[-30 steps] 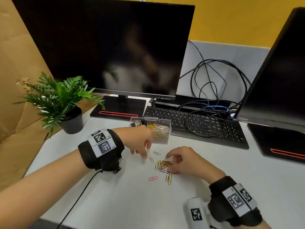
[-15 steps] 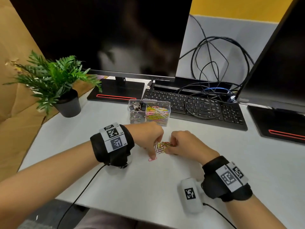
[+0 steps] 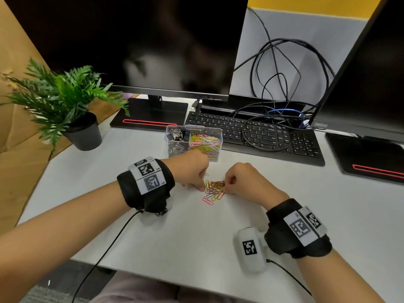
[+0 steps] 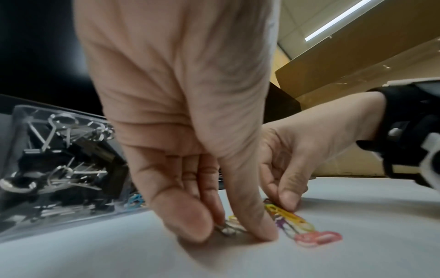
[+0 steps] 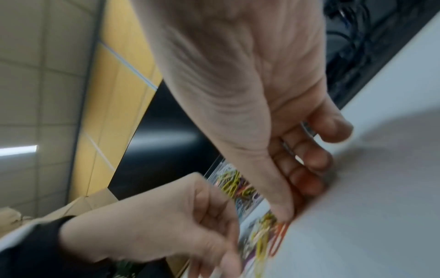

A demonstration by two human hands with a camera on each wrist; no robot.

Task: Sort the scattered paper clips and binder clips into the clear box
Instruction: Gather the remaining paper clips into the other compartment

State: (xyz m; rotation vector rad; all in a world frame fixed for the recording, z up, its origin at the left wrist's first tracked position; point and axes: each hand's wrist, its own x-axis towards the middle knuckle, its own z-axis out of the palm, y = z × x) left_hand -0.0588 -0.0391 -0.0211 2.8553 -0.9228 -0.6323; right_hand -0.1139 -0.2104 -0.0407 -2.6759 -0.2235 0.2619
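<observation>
A small pile of coloured paper clips [image 3: 213, 189] lies on the white desk between my hands. My left hand [image 3: 202, 188] is at the pile's left edge; in the left wrist view its thumb and forefinger [image 4: 226, 225] pinch a silver paper clip [image 4: 227, 229] against the desk. My right hand [image 3: 224, 189] is at the pile's right edge, its thumb and forefinger [image 5: 294, 210] pinched on the clips beside an orange clip [image 5: 278, 237]. Just behind my hands stands the clear box [image 3: 215, 159], with binder clips [image 3: 176, 139] in the left compartment and paper clips [image 3: 205, 143] in the right.
A potted plant [image 3: 84, 133] stands at the left. Behind the box are a black keyboard [image 3: 258, 136] with loose cables [image 3: 282, 88] over it, and two monitors [image 3: 135, 40]. The desk's front edge runs close below my wrists.
The scattered clips have been drawn into one tight pile. Both hands have closed in on it from either side, and the view has tilted down.
</observation>
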